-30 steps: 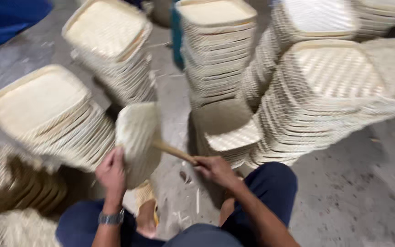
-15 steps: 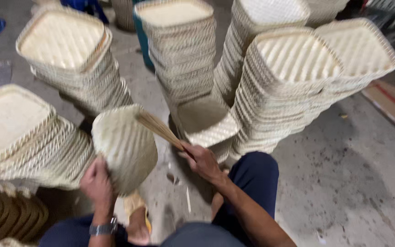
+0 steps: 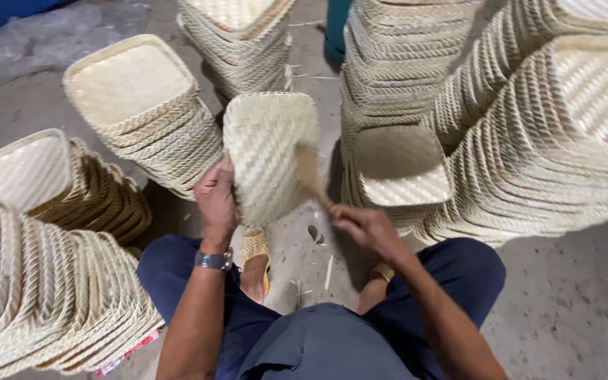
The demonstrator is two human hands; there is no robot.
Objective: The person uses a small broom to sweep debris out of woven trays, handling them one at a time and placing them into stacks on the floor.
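Left hand [image 3: 217,195] clamped on the woven tray's [image 3: 269,151] edge, right hand [image 3: 362,226] closed around what looks like a blurred wooden stick [image 3: 311,177] laid against it.

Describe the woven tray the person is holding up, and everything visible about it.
The woven tray is pale straw-coloured, roughly square with rounded corners, plaited in a diagonal weave from flat strips that look like bamboo. It is held on edge, its underside towards the camera, above the grey floor between the knees. The left hand grips its left edge. The right hand holds a brush whose blurred head lies against the tray's lower right face.
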